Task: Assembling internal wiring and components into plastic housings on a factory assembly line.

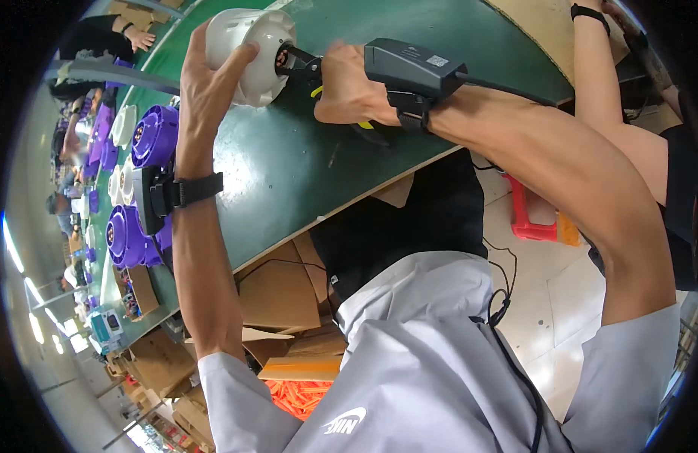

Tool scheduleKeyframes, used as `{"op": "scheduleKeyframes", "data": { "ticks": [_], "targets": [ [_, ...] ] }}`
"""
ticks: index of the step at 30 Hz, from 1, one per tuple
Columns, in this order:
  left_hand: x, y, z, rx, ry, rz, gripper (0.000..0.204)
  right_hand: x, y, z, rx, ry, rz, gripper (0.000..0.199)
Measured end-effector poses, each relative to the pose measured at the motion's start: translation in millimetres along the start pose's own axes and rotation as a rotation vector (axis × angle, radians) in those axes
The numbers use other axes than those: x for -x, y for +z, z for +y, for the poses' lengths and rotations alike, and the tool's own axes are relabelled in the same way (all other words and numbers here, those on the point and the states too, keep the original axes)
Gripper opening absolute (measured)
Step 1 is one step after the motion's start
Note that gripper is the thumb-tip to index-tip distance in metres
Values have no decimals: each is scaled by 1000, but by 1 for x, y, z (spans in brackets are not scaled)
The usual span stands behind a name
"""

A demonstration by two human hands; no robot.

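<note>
My left hand (217,72) grips a white round plastic housing (252,79) near the far edge of the green-topped table. Its thumb presses on the rim and the fingers go behind. Copper-coloured parts show in the dark opening at the housing's middle. Closed in a fist, my right hand (350,83) holds pliers (310,72) with dark jaws and black-and-yellow handles. Their tip reaches that opening; whether it bites on anything there is too small to tell. Each wrist wears a black strapped device, the right one (415,68) a large box with a cable.
Several purple housings (154,136) and white ones stand along the left side of the green table (326,162). Another person's arm (596,75) rests at the right. Below the table are cardboard boxes (281,294) and orange parts (300,396). A red stool (528,211) stands on the floor.
</note>
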State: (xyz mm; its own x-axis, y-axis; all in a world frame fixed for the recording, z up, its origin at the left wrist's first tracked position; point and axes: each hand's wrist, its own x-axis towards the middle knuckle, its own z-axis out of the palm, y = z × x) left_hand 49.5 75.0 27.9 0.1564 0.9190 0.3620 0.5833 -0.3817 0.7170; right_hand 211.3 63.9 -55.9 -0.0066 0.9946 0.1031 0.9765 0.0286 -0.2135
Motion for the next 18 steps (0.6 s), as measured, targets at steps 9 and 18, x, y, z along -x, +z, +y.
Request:
{"op": "scheduleKeyframes", "data": {
  "ticks": [9,18],
  "targets": [
    [-18,-13,3,35,-108,-128,54,2,-52,21,-473,-249,-61,27],
    [-51,-26,12,-58,-356,-380,46,0,-98,28,-478,-246,-498,38]
  ]
}}
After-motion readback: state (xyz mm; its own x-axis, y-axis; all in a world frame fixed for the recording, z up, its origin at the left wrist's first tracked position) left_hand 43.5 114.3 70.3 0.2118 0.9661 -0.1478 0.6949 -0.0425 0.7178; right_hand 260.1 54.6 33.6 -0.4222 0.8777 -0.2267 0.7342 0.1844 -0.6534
